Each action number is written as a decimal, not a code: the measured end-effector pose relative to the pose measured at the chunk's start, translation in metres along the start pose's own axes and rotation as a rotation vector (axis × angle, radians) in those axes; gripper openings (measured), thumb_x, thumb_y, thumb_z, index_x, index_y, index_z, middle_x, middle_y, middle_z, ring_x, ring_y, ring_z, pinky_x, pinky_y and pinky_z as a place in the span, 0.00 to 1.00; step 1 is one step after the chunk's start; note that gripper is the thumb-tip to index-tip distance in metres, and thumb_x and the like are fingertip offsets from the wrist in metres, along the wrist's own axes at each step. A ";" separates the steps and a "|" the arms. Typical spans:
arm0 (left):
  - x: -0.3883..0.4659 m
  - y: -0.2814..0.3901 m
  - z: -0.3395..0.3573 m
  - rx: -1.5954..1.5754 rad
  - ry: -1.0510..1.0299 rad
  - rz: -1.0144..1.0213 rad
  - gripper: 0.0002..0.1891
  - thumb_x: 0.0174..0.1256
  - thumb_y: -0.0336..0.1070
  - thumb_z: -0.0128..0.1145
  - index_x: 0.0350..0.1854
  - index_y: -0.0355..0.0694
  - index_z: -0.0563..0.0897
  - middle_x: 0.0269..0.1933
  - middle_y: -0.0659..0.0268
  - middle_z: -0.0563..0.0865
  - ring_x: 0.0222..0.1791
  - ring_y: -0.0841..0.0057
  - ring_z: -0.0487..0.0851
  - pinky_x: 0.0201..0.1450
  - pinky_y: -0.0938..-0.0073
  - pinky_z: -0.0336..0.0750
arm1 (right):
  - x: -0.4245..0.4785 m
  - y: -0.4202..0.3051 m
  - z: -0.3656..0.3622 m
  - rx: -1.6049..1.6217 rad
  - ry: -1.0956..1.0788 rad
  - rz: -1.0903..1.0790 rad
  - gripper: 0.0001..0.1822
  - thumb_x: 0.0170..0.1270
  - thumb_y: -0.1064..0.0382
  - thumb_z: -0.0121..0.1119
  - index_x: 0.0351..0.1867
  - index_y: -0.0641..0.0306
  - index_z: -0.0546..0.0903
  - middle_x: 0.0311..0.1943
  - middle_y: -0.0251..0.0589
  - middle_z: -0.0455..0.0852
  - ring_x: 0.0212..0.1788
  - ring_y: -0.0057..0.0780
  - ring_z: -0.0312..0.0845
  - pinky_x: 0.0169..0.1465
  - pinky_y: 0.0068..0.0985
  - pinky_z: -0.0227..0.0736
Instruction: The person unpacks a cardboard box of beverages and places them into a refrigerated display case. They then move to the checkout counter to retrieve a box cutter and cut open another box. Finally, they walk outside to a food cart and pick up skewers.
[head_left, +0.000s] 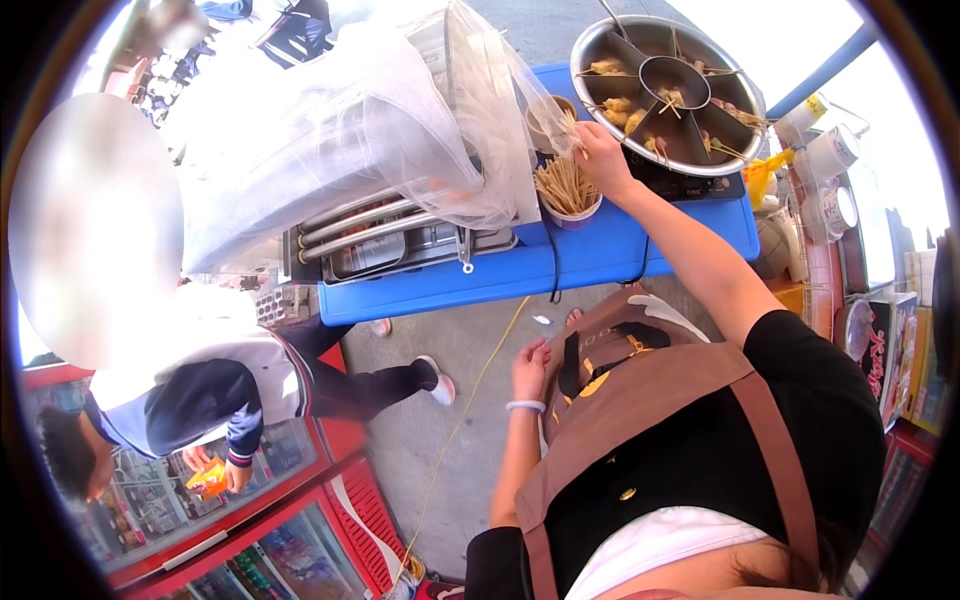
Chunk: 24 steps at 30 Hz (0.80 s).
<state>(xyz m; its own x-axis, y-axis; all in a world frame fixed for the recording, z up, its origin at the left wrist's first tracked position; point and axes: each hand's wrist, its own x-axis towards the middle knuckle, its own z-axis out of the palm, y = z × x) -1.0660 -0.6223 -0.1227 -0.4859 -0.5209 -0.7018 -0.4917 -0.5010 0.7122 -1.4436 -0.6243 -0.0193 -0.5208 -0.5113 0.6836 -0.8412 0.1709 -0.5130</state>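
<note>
My right hand reaches over the blue table, its fingers closed around thin bamboo skewers. Its fingertips are beside the edge of a white mesh cover and a brown cup. Just below that hand, a tub holds many bamboo sticks. To its right, a round divided steel pot contains skewered food in brown broth. My left hand hangs beside my brown apron, fingers loosely curled, with nothing visible in it.
The pot sits on a black cooker. Metal trays extend under the mesh. At left, a person holds an orange packet over a red-framed glass-topped freezer. A yellow cable crosses the floor. Paper cups line a rack.
</note>
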 end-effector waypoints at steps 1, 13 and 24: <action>0.001 0.023 0.010 0.068 -0.086 0.109 0.16 0.71 0.35 0.50 0.57 0.35 0.75 0.46 0.60 0.84 0.42 0.79 0.80 0.45 0.78 0.76 | 0.002 -0.004 -0.004 -0.005 0.008 0.009 0.12 0.52 0.74 0.59 0.40 0.66 0.78 0.38 0.47 0.80 0.45 0.47 0.77 0.48 0.36 0.74; 0.048 0.307 0.146 -0.475 -0.591 0.201 0.15 0.70 0.49 0.52 0.50 0.47 0.78 0.49 0.73 0.79 0.50 0.77 0.71 0.52 0.65 0.67 | -0.008 -0.066 -0.060 -0.052 0.046 -0.103 0.14 0.46 0.72 0.61 0.38 0.66 0.78 0.36 0.43 0.80 0.41 0.40 0.78 0.44 0.30 0.77; -0.012 0.377 0.174 -0.504 -0.366 0.395 0.13 0.72 0.40 0.50 0.53 0.39 0.75 0.49 0.68 0.80 0.54 0.70 0.76 0.58 0.63 0.67 | -0.031 -0.057 -0.097 0.064 0.019 0.225 0.05 0.57 0.68 0.60 0.32 0.65 0.76 0.28 0.43 0.77 0.34 0.41 0.77 0.39 0.33 0.75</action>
<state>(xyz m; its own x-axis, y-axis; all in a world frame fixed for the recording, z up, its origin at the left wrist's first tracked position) -1.3710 -0.6847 0.1523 -0.8114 -0.5083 -0.2887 0.1182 -0.6264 0.7705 -1.3938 -0.5362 0.0394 -0.6977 -0.4499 0.5574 -0.6926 0.2251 -0.6852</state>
